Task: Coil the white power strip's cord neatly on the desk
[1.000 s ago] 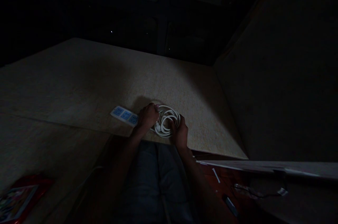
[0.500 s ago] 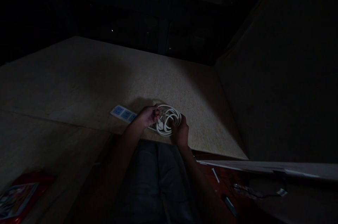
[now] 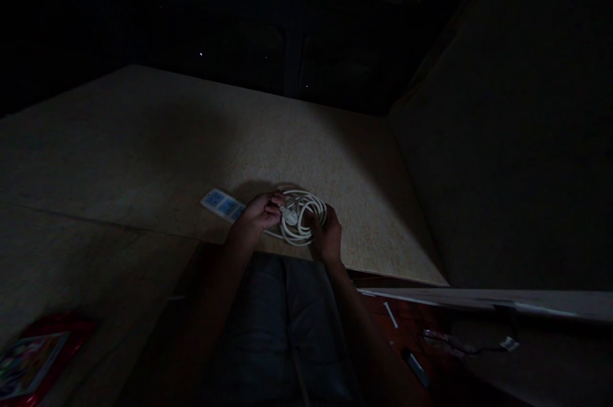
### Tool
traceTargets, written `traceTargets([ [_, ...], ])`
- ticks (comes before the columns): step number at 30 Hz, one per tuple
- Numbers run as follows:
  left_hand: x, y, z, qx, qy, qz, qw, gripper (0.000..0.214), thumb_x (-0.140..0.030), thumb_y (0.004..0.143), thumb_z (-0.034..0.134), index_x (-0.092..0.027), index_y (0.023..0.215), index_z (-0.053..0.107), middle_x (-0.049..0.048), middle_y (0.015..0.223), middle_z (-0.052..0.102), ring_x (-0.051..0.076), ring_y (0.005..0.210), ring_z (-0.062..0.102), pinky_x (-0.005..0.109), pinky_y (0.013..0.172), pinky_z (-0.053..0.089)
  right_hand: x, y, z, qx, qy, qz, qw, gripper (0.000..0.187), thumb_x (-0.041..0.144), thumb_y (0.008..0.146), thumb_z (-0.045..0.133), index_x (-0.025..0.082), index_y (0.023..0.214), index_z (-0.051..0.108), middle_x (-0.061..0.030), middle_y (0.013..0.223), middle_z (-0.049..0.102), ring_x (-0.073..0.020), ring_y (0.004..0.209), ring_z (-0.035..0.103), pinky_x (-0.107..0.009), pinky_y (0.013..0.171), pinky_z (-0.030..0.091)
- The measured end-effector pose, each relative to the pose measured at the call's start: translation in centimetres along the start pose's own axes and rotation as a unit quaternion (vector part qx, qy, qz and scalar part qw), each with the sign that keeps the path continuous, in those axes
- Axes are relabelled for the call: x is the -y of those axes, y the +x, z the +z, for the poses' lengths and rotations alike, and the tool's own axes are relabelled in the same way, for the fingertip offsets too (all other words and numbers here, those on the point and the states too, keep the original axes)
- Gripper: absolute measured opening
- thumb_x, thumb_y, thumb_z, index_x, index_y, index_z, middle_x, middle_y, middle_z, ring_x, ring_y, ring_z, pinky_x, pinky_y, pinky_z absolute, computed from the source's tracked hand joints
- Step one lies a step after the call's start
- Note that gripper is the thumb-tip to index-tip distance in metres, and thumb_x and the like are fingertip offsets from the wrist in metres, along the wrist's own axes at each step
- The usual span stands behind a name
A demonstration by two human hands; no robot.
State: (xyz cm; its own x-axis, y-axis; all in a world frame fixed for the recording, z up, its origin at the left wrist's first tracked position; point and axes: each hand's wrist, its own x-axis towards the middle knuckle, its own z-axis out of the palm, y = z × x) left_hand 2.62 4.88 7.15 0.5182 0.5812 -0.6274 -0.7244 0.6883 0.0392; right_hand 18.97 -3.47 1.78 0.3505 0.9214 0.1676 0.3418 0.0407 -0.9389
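A white power cord (image 3: 313, 202) lies in a loose coil near the front edge of the board, between my two hands. My right hand (image 3: 327, 231) is closed around the coil's right side, thumb inside the loops. At the coil's left, my left hand (image 3: 267, 209) has its fingers curled together by the cord's plug end; they seem to pinch the cord beside the plug (image 3: 290, 216). Partly behind my left hand is a white power strip (image 3: 223, 204) with blue sockets, its right end hidden.
The pale board (image 3: 201, 132) spreads out to a dark window (image 3: 292, 43). A dark panel (image 3: 502, 158) rises at the right. A red package (image 3: 43, 356) lies at lower left. Below the ledge, a dark cable (image 3: 479, 351) and a small dark object (image 3: 416, 368) lie on a reddish surface.
My left hand has shifted slightly left and the plug has turned, now pointing to the lower right. My right hand keeps its grip on the coil.
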Motion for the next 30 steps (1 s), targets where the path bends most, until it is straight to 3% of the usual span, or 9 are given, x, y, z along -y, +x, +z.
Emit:
traceTargets([
  [4,0.4,0.2,0.3,0.014,0.021,0.058,0.998,0.025,0.001,0.089,0.033,-0.01,0.084,0.054,0.0026,0.067,0.059,0.002,0.046,0.056,0.004,0.03,0.028,-0.2,0.2,-0.1,0.006,0.024,-0.006,1.0,0.042,0.047,0.089,0.057,0.015,0.116,0.06,-0.0098,0.104,0.071,-0.0215,0.093,0.066,-0.03,0.081,0.05],
  [9,1.2,-0.1,0.5,0.004,0.19,0.165,0.968,0.015,-0.003,0.081,0.053,-0.009,0.086,0.065,0.0102,0.095,0.071,0.012,0.076,0.069,0.011,0.044,0.045,-0.3,0.2,-0.2,0.02,0.022,-0.011,1.0,0.042,0.046,0.089,0.056,0.016,0.119,0.06,-0.0099,0.108,0.07,-0.0219,0.095,0.065,-0.032,0.084,0.05],
  [11,1.5,-0.5,0.4,-0.002,0.275,0.209,0.939,0.01,-0.007,0.074,0.064,-0.01,0.084,0.067,0.0111,0.102,0.072,0.015,0.079,0.068,0.016,0.051,0.05,-0.4,0.1,-0.1,0.014,0.022,-0.011,1.0,0.042,0.045,0.09,0.055,0.016,0.12,0.059,-0.0097,0.109,0.07,-0.0217,0.096,0.065,-0.032,0.084,0.049],
  [15,1.8,-1.8,0.3,0.017,0.422,0.263,0.867,0.042,-0.015,0.061,0.08,-0.011,0.101,0.068,0.0144,0.112,0.07,0.018,0.079,0.067,0.019,0.05,0.045,-0.5,-0.1,0.2,0.007,0.022,-0.018,1.0,0.04,0.044,0.092,0.052,0.016,0.119,0.06,-0.0094,0.108,0.07,-0.0218,0.096,0.065,-0.032,0.084,0.049],
  [18,2.1,-2.8,0.1,0.009,0.505,0.286,0.814,0.055,-0.018,0.055,0.083,-0.012,0.107,0.066,0.0137,0.108,0.072,0.02,0.083,0.068,0.021,0.057,0.048,-0.5,-0.2,0.4,0.006,0.017,-0.018,1.0,0.038,0.044,0.093,0.05,0.017,0.119,0.059,-0.009,0.107,0.07,-0.0216,0.095,0.065,-0.031,0.081,0.049],
  [21,2.5,-3.4,-0.6,-0.001,0.589,0.324,0.74,0.05,-0.023,0.055,0.083,-0.014,0.102,0.068,0.0109,0.1,0.073,0.023,0.088,0.068,0.026,0.068,0.051,-0.6,-0.2,0.5,-0.003,0.008,-0.011,1.0,0.038,0.043,0.092,0.051,0.017,0.119,0.059,-0.0091,0.106,0.07,-0.0219,0.093,0.066,-0.031,0.08,0.049],
  [25,3.2,-3.5,-2.3,-0.048,0.691,0.366,0.622,0.03,-0.031,0.062,0.079,-0.017,0.087,0.07,0.0072,0.085,0.073,0.022,0.078,0.067,0.027,0.068,0.049,-0.9,-0.1,0.6,-0.013,0.001,-0.011,1.0,0.038,0.044,0.092,0.051,0.016,0.116,0.06,-0.0097,0.106,0.07,-0.022,0.093,0.066,-0.031,0.08,0.049],
  [26,3.5,-3.4,-2.7,-0.054,0.699,0.368,0.611,0.025,-0.033,0.066,0.076,-0.017,0.084,0.07,0.0069,0.083,0.072,0.021,0.077,0.066,0.027,0.068,0.048,-0.9,-0.1,0.6,-0.014,-0.001,-0.01,1.0,0.037,0.044,0.091,0.051,0.016,0.115,0.06,-0.0097,0.105,0.07,-0.022,0.092,0.066,-0.031,0.08,0.049],
  [30,4.3,-3.6,-3.0,-0.077,0.69,0.373,0.616,0.017,-0.036,0.073,0.068,-0.019,0.077,0.068,0.0057,0.078,0.072,0.02,0.073,0.066,0.026,0.065,0.046,-0.5,-0.2,0.5,-0.012,-0.005,-0.006,1.0,0.039,0.045,0.092,0.051,0.017,0.116,0.059,-0.0102,0.105,0.07,-0.0223,0.092,0.066,-0.031,0.079,0.049],
])
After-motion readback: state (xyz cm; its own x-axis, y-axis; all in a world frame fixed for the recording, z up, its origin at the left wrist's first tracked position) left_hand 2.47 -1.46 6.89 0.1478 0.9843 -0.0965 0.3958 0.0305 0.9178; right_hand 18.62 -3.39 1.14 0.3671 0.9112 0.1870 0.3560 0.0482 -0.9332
